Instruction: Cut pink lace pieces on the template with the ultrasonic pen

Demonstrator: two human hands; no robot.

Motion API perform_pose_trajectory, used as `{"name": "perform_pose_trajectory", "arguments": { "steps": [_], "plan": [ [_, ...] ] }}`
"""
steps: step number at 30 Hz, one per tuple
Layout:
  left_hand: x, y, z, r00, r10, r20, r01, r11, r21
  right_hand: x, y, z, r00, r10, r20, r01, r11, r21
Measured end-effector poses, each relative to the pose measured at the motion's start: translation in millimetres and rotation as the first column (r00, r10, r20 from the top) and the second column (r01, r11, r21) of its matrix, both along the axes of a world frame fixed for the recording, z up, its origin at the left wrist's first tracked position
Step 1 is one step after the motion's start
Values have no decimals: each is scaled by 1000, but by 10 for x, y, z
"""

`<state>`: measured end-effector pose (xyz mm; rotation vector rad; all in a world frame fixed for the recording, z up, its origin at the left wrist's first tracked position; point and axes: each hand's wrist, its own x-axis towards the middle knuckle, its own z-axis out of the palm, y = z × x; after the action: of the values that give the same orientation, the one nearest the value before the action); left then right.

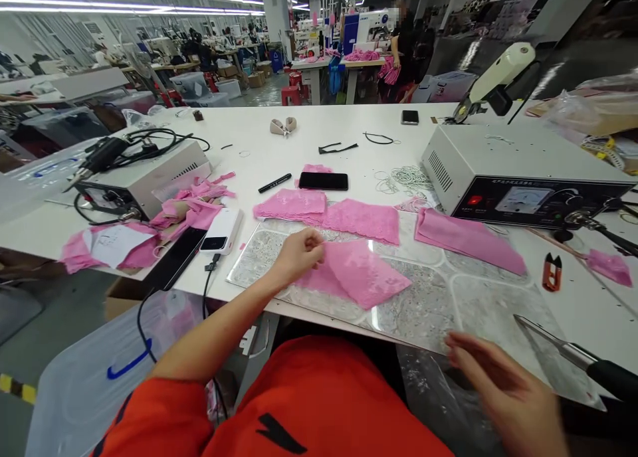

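My left hand (300,251) pinches the upper left corner of a pink lace fabric piece (366,271), which lies partly over more pink fabric on a glossy grey marble-patterned board (423,297). My right hand (498,384), somewhat blurred, is at the board's front edge with its fingers apart and nothing seen in them. Right of it, a black-handled tool with a metal tip (563,344) rests over the board. Behind the held piece are two pink fabric stacks, a left one (294,206) and a middle one (361,219). A folded pink stack (468,240) lies further right.
A grey control box (508,165) stands at right, a smaller one (149,175) at left. Orange thread snips (551,272) lie near the right side. A black phone (323,181), a pen (274,182) and a white power bank (220,231) with a cable are on the table.
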<state>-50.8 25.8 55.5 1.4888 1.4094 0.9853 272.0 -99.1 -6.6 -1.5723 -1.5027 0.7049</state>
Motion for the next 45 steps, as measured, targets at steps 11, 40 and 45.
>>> {"name": "perform_pose_trajectory", "arguments": {
  "steps": [11,40,45],
  "plan": [
    [-407,-249,-370,960,278,-43,-275,960,58,-799,741,114,833,316,454,-423,893,155],
    [-485,-698,-456,782,329,-529,-186,934,306,-799,1589,194,813,332,479,-330,939,-91],
    [-511,-736,-458,767,293,-571,-131,942,308,-794,1427,282,843,310,441,-360,932,34]
  ]
}}
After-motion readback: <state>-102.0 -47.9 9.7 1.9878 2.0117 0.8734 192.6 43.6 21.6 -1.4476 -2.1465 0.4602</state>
